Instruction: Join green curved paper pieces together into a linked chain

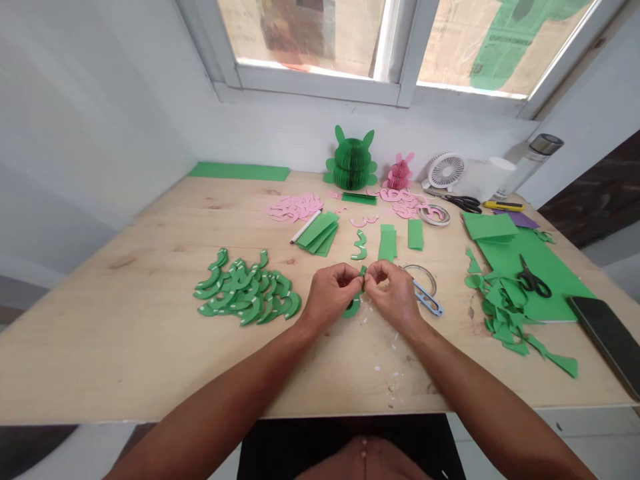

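Near the middle of the table my left hand (333, 290) and my right hand (393, 290) meet, fingertips pinched on a small curved green paper piece (354, 308) that hangs partly hidden beneath them. Just beyond my hands lie similar curved green pieces with white strips (360, 245). A heap of such green pieces (247, 290) is left of my left hand. Right of my right hand are a light blue cutter (427, 299) and a roll of tape (423, 268), partly behind the hand. Tiny white scraps (377, 368) dot the wood nearby.
Green paper rectangles (320, 233), pink paper pieces (295, 208) and black-handled scissors (465, 203) lie farther back. Green and pink paper figures (351, 163) stand by the wall, near a white fan (446, 171). Green scraps (505, 310), small scissors (534, 280) and a phone (607, 340) are right.
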Motion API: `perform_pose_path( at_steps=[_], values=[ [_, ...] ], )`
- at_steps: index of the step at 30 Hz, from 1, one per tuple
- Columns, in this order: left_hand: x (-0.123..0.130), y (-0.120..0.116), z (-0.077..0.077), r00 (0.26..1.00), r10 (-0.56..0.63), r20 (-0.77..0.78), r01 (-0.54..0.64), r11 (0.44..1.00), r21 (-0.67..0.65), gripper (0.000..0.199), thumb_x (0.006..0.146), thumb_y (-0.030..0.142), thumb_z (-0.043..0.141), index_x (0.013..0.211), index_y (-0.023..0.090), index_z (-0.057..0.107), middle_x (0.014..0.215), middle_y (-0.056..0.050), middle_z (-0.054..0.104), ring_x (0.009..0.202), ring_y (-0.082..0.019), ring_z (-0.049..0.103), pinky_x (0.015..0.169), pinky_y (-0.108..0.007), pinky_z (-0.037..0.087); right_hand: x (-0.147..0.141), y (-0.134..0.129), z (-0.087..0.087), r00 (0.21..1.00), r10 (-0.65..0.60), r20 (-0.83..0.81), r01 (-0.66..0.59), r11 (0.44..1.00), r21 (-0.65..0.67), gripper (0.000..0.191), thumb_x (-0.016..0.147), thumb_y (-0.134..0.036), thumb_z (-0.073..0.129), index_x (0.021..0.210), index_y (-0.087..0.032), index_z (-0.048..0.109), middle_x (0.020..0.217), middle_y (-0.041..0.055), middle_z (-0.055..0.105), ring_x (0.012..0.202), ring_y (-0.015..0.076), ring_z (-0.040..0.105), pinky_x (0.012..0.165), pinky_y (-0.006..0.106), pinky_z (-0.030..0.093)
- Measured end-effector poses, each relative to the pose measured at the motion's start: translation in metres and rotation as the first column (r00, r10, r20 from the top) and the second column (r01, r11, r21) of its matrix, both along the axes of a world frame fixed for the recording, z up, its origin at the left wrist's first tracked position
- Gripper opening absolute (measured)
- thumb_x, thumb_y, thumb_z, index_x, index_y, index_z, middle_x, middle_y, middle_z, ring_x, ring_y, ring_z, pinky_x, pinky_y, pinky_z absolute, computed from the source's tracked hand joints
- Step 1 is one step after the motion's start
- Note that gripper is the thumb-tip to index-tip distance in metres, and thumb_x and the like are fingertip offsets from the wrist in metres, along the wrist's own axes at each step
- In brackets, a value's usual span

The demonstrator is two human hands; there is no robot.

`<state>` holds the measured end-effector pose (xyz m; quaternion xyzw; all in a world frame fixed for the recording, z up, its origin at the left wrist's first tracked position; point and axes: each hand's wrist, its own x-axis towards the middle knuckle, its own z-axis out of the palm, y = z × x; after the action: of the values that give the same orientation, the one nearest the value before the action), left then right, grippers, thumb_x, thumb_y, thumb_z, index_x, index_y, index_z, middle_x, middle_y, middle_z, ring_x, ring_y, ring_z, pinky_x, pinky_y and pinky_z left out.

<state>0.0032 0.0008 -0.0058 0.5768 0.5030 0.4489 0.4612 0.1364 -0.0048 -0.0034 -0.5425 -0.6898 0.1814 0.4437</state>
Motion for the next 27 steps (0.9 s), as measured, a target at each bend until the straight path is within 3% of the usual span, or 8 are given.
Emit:
perform_pose_path(
  at_steps=[9, 13, 21, 27],
  values=[
    [-0.0002, 0.001, 0.0034, 0.988, 0.031, 0.151, -0.01, 0.991, -0.136, 0.015, 0.062, 0.027, 0.065, 0.06, 0.013, 0.06, 0.049, 0.004, 0.048, 0.041, -0.005, 0.039, 0.039, -0.017, 0.033, 0.0007, 0.0011, 0.0027, 0.993, -0.019, -0.118, 0.011, 0.997, -0.071, 0.007, 0.071, -0.019, 0.054, 0.065, -0.019, 0.057, 0.06, -0.0012, 0.06, 0.055, 0.0129, 0.053, 0.054, 0.025, 0.044],
    [0.0002, 0.0005, 0.0057, 0.982, 0.057, 0.181, -0.024, 0.984, -0.177, 0.015, 0.062, 0.027, 0.065, 0.062, 0.012, 0.061, 0.051, 0.003, 0.05, 0.043, -0.006, 0.041, 0.038, -0.017, 0.033, 0.0022, 0.0008, 0.0019, 0.997, -0.001, -0.075, 0.003, 1.0, 0.023, 0.006, 0.074, -0.018, 0.054, 0.07, -0.019, 0.058, 0.064, 0.0004, 0.062, 0.06, 0.014, 0.055, 0.06, 0.026, 0.045],
    [0.0003, 0.0015, 0.0038, 0.982, 0.047, 0.184, -0.02, 0.989, -0.149, 0.017, 0.062, 0.028, 0.065, 0.063, 0.011, 0.062, 0.052, 0.002, 0.052, 0.044, -0.006, 0.042, 0.038, -0.016, 0.032, 0.0033, -0.0007, -0.0014, 0.987, 0.01, 0.162, -0.051, 0.967, 0.249, 0.009, 0.08, -0.015, 0.051, 0.08, -0.019, 0.059, 0.072, 0.0036, 0.064, 0.07, 0.0174, 0.057, 0.067, 0.031, 0.044],
    [0.0006, 0.0005, 0.0024, 0.986, 0.036, 0.165, -0.016, 0.992, -0.123, 0.017, 0.063, 0.028, 0.064, 0.064, 0.012, 0.061, 0.051, 0.003, 0.051, 0.042, -0.005, 0.04, 0.038, -0.016, 0.032, 0.0046, 0.0003, -0.0033, 0.967, -0.022, 0.256, -0.062, 0.946, 0.317, 0.01, 0.082, -0.015, 0.051, 0.08, -0.019, 0.06, 0.071, 0.0035, 0.064, 0.07, 0.0178, 0.056, 0.068, 0.032, 0.042]
  ],
)
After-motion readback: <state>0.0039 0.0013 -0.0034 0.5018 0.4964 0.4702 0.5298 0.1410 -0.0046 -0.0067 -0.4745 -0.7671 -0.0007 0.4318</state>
